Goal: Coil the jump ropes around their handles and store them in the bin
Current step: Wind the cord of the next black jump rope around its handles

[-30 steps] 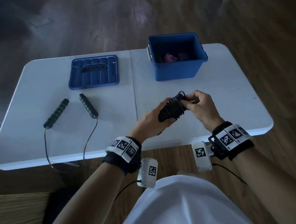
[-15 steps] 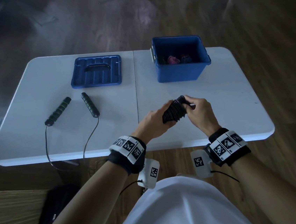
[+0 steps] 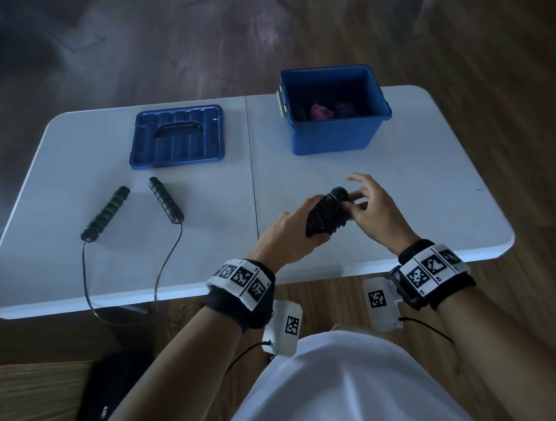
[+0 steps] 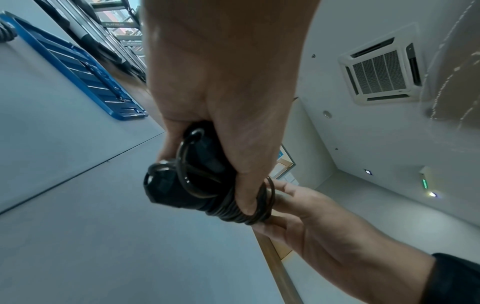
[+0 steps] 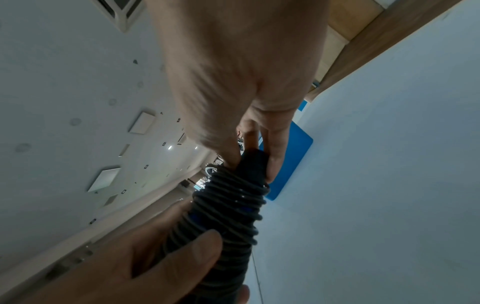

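The left hand (image 3: 289, 234) grips the coiled jump rope (image 3: 326, 213) above the worktop (image 3: 405, 197), likely so the turns stay tight. The right hand (image 3: 374, 212), fingers partly spread, pinches its top end, probably to secure the last loop before the blue bin (image 3: 334, 136).

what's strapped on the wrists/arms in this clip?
Bare forearms, no sleeves. The left hand and right hand each have a black wristband with white square-code marker tiles, plus a white tagged camera box underneath trailing a thin black cable.

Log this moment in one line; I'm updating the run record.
left hand: grips coiled jump rope | right hand: pinches its top | bin: open
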